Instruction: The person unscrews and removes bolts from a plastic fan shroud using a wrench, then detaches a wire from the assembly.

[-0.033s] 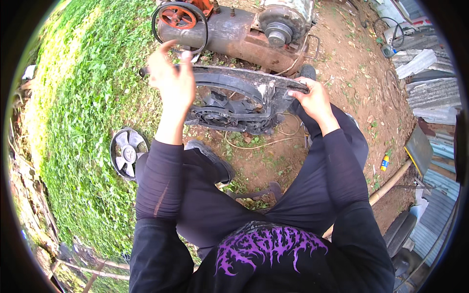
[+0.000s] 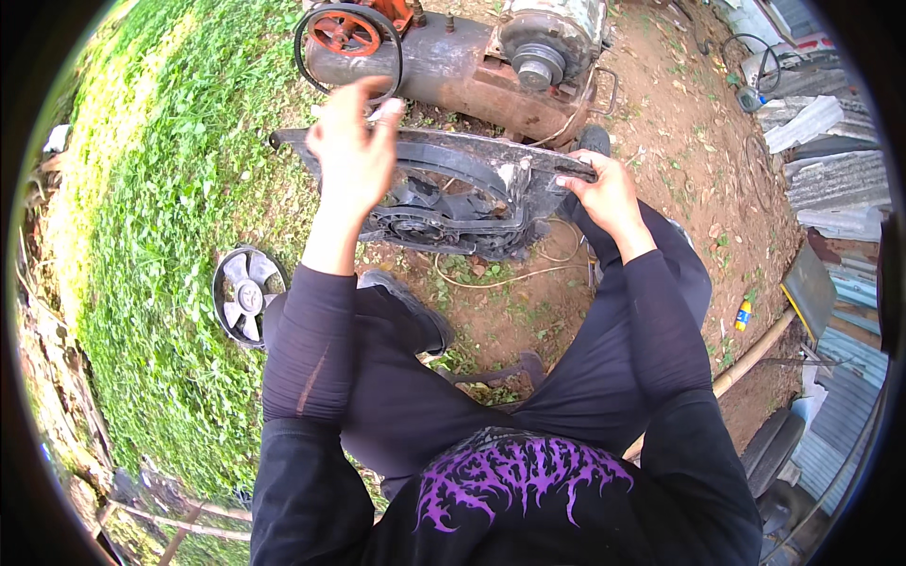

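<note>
Two hands work at a black fan frame that lies tilted on the bare dirt in front of the person's knees. The right hand is closed around the frame's right end, fingers wrapped over its edge. The left hand is raised above the frame's left part, fingers loosely curled and pinched together; whether it has anything between them I cannot tell. Just beyond the frame sits a rusty compressor with a red wheel. Left of the frame, on the grass, lies a loose grey fan.
</note>
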{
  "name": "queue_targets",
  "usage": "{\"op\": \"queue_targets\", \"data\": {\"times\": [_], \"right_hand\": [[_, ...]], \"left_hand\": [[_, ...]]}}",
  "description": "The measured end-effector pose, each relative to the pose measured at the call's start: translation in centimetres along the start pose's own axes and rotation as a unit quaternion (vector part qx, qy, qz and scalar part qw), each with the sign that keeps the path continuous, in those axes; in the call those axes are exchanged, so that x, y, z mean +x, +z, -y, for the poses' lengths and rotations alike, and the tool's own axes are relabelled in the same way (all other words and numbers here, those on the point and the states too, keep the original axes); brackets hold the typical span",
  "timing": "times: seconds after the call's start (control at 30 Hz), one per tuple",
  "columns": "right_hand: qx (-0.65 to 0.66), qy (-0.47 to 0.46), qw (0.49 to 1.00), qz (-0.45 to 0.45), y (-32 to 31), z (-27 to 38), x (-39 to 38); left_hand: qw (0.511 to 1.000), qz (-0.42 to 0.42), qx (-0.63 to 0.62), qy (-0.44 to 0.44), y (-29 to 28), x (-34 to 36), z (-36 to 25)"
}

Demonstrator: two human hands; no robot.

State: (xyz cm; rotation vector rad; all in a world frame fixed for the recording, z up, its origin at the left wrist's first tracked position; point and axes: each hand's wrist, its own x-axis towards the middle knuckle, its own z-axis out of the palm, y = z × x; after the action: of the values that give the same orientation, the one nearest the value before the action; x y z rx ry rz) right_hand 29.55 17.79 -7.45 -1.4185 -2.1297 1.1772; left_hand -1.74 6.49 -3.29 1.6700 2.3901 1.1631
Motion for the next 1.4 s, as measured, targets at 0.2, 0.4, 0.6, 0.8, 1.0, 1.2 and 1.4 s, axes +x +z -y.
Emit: {"op": "queue_targets", "data": {"times": [0.2,0.4,0.6,0.8,1.0,1.2,1.4], "right_hand": [[-0.119,-0.113,0.984,-0.066,-1.0,0.6,-0.8],[0.36,-0.176,0.907,-0.131,-4.2,2.1,-1.0],[0.254,-0.15,0.954,-0.053,-3.0,7.3,-0.9],[0.255,-0.124,0.959,0.023,-2.6,6.6,-0.1],[0.227,-0.124,0.965,0.044,-2.6,5.4,1.3],[0.23,-0.151,0.96,0.06,-2.5,5.1,3.0],[0.504,-0.157,0.849,-0.015,2.3,7.2,2.1]], "left_hand": [[0.964,0.261,0.029,0.049,2.5,-0.6,-0.6],[0.977,0.206,0.033,0.044,4.8,-0.4,-0.8],[0.979,0.186,0.07,0.055,5.0,-1.0,-1.1],[0.981,0.177,0.056,0.061,4.5,-1.4,-1.3],[0.98,0.184,0.042,0.064,4.7,-1.4,-0.9],[0.982,0.173,0.018,0.07,5.3,-1.6,-0.3],[0.987,0.139,0.005,0.085,5.6,-2.1,-0.3]]}}
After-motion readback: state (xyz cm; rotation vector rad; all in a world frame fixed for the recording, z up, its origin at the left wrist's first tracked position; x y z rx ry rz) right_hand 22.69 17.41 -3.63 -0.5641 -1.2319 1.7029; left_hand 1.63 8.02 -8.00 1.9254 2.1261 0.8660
